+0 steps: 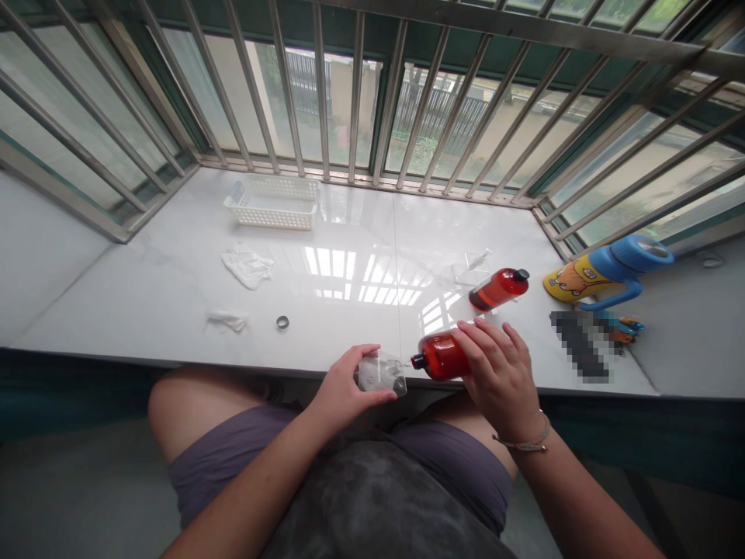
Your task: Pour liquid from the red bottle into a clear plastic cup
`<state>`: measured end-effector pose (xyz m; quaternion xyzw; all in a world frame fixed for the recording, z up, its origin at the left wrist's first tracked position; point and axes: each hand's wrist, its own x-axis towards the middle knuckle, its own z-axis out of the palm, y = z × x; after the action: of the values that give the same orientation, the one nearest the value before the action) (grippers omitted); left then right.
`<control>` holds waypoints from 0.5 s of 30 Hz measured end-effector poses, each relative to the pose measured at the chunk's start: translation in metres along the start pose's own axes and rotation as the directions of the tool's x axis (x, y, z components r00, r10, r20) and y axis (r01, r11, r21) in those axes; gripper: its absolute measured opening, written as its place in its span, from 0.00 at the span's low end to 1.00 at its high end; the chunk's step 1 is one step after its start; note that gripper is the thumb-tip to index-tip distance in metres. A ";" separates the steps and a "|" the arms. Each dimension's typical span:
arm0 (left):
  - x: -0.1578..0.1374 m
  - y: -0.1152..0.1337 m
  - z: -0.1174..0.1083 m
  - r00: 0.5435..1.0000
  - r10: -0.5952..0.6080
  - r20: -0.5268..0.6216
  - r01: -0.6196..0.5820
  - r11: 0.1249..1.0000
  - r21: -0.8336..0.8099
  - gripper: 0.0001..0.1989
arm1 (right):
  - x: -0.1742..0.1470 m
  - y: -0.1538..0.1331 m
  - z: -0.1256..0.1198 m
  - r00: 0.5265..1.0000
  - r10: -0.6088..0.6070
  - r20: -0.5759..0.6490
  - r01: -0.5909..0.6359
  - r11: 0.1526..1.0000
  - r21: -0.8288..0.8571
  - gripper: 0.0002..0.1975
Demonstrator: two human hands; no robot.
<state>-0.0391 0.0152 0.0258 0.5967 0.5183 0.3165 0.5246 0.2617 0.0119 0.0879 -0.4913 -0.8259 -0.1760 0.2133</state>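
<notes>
My left hand (348,390) is closed around a clear plastic cup (379,374), held near the counter's front edge. In my right hand (497,373) a translucent red bottle (445,355) lies tipped on its side, its black open neck pointing left at the cup. A thin clear stream seems to run from the neck to the cup's mouth. Behind the right hand stands a second red bottle (497,289) with a black cap and a dark label. A small dark ring (282,322) lies on the counter to the left.
A white perforated basket (273,221) sits at the back left of the white counter (145,287). Crumpled white tissues (249,268) lie before it. At right are a blue and yellow flask (573,281) and a blurred dark item (579,345). Metal bars (355,101) line the windows.
</notes>
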 end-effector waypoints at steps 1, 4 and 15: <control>0.000 0.000 0.000 1.000 0.000 0.000 0.000 1.000 0.001 0.41 | 0.000 0.000 0.000 1.000 0.000 -0.004 0.000 1.000 -0.001 0.32; 0.000 0.000 0.000 1.000 0.001 -0.002 -0.001 1.000 0.001 0.41 | 0.001 0.000 0.000 1.000 -0.005 -0.011 0.005 1.000 -0.003 0.31; 0.000 0.002 0.000 1.000 -0.008 0.003 0.008 1.000 0.003 0.41 | 0.003 0.000 -0.001 1.000 -0.013 -0.020 0.013 1.000 -0.004 0.29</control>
<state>-0.0389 0.0155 0.0276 0.5960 0.5204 0.3128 0.5255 0.2607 0.0141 0.0902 -0.4845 -0.8266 -0.1841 0.2195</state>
